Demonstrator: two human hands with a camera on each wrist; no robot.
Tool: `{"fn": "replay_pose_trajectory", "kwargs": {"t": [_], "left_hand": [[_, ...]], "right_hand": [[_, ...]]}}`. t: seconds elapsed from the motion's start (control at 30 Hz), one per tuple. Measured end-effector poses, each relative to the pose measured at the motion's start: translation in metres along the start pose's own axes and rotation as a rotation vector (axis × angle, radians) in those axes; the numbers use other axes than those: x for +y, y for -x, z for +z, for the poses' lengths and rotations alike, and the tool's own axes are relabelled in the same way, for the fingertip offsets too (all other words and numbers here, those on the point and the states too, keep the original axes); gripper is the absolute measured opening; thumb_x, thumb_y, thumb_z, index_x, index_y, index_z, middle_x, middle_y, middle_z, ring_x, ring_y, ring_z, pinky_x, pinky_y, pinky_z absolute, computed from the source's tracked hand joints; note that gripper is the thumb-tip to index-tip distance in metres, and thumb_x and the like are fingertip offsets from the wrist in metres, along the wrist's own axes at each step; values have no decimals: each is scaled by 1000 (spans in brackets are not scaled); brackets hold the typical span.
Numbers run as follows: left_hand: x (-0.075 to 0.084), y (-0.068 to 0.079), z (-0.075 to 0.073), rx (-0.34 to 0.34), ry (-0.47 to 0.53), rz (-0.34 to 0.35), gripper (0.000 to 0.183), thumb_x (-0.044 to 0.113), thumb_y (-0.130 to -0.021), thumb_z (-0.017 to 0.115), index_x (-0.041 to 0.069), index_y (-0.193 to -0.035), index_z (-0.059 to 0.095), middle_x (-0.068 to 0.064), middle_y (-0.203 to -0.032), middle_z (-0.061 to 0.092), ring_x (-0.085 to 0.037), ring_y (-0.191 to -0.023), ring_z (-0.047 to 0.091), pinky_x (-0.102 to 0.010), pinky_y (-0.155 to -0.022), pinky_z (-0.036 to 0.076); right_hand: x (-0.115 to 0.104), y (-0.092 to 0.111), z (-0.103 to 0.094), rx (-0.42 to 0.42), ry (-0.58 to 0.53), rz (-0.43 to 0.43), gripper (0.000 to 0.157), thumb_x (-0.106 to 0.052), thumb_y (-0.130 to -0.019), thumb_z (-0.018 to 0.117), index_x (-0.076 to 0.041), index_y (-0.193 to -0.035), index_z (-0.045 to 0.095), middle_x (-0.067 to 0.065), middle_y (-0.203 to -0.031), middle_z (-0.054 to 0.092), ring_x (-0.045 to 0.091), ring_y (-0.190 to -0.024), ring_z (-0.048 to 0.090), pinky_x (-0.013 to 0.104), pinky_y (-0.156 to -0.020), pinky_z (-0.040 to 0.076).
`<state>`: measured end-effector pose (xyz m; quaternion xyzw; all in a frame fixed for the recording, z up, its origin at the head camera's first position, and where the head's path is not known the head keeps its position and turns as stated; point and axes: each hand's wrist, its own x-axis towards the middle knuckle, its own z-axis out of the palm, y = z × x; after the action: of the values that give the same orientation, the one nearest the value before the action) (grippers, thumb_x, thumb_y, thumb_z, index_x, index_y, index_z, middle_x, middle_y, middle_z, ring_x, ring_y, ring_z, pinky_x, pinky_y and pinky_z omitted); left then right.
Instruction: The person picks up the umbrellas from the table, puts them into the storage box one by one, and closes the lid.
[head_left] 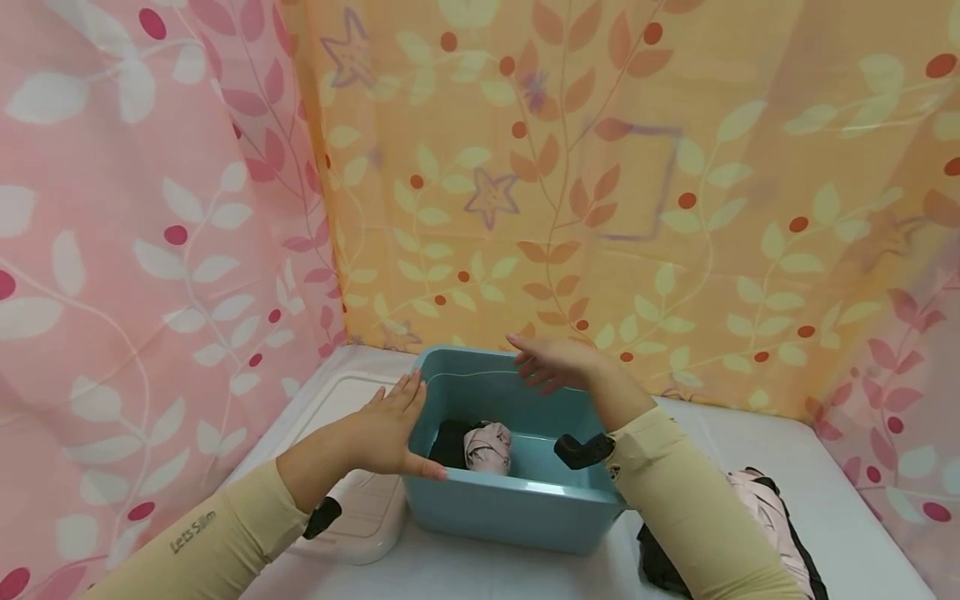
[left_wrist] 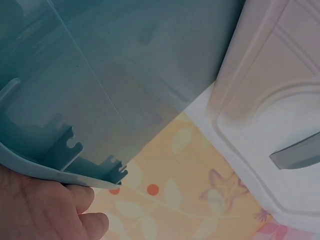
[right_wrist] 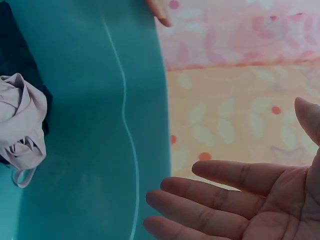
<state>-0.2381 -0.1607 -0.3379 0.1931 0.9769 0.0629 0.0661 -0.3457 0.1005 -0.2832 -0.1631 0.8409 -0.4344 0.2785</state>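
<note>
A blue plastic storage bin (head_left: 517, 508) stands upright on the white surface. Inside, toward its left end, lie a bundled pale pink garment (head_left: 489, 448) and a black one (head_left: 448, 446). My left hand (head_left: 386, 425) rests on the bin's left rim, fingers extended and thumb over the front edge. From below, the left wrist view shows that hand (left_wrist: 42, 212) against the rim. Over the back rim hovers my right hand (head_left: 555, 362), holding nothing. In the right wrist view, the right hand (right_wrist: 240, 205) has its fingers spread and the palm showing.
Left of the bin, a whitish lid (head_left: 352, 521) lies flat, partly behind my left forearm. Pink and black clothing (head_left: 757, 500) sits on the white surface (head_left: 847, 508) at the right, partly hidden by my sleeve. Patterned curtains (head_left: 480, 250) stand behind and at the sides.
</note>
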Motion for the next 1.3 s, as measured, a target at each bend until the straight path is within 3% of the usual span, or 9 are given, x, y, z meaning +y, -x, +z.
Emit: {"fn": "replay_pose_trajectory", "kwargs": {"t": [0.23, 0.5, 0.7, 1.0, 1.3], "left_hand": [[0, 0, 0, 0, -18, 0, 129, 87, -57, 44, 0, -146, 7, -16, -152, -4, -30, -139, -5, -53, -108, 6], [-3, -2, 4, -7, -21, -21, 130, 89, -56, 42, 2, -146, 6, -14, -152, -5, -28, -139, -6, -53, -109, 6], [-3, -3, 2, -1, -25, -4, 130, 88, -57, 42, 0, -146, 7, -16, -152, -4, -29, -139, -4, -53, -109, 7], [-2, -4, 1, -3, -37, 0, 131, 90, -56, 39, 0, -145, 8, -16, -152, -3, -30, -139, -2, -53, -109, 8], [-3, -4, 2, -4, -32, -3, 132, 90, -55, 40, 0, -146, 6, -16, -152, -4, -30, -139, -3, -53, -109, 7]], "right_hand": [[0, 25, -14, 5, -8, -57, 72, -56, -93, 36, 3, -135, 39, 25, -134, 43, 39, -121, 44, 50, -97, 37], [7, 52, -27, 48, 8, -117, 77, -61, -88, 40, 1, -133, 42, 21, -132, 47, 36, -121, 45, 47, -96, 39], [19, 73, -41, 70, 1, -186, 66, -49, -94, 40, 3, -135, 38, 23, -133, 46, 38, -122, 44, 49, -98, 36], [55, 117, -67, 177, 47, -230, 57, -38, -98, 37, 7, -133, 40, 27, -130, 47, 41, -119, 45, 51, -95, 38], [110, 149, -87, 237, 62, -144, 56, -35, -100, 33, 10, -133, 37, 29, -130, 45, 43, -120, 43, 51, -92, 41]]}}
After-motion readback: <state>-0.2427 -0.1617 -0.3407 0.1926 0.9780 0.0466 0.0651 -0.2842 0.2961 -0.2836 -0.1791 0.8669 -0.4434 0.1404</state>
